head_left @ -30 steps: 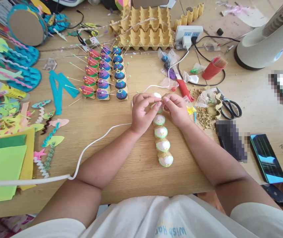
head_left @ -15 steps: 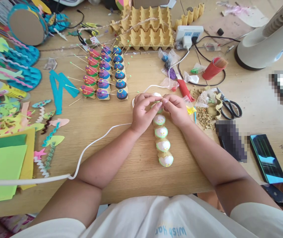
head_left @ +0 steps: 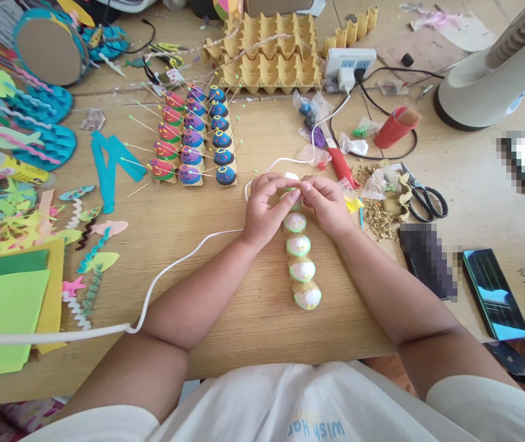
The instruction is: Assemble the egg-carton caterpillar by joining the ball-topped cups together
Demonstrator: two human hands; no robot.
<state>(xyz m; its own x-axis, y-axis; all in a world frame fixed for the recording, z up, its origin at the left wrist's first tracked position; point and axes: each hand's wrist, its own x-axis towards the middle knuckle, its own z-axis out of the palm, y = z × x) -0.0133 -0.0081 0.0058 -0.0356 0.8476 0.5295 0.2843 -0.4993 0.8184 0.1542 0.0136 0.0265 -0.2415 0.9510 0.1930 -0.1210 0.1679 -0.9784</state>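
Note:
A strip of egg-carton cups [head_left: 305,271] lies lengthwise on the table in front of me, each visible cup faced with white clay, green edging and tiny yellow bits. Over its far end, my left hand [head_left: 268,202] and my right hand [head_left: 324,201] meet fingertip to fingertip. Both hands are pinched closed. Whatever sits between the fingertips is too small to make out. The far cups are partly hidden behind my fingers. Beyond my left hand stand rows of painted egg-carton cups [head_left: 193,138] in red, purple and blue, with pins stuck in them.
Scissors [head_left: 425,199], wood shavings [head_left: 379,218] and a red cup of sticks [head_left: 398,127] are on the right, near a phone [head_left: 496,294]. A white cable [head_left: 170,261] crosses my left forearm. Paper cut-outs [head_left: 18,224] cover the left; egg trays [head_left: 269,52] lie at the back.

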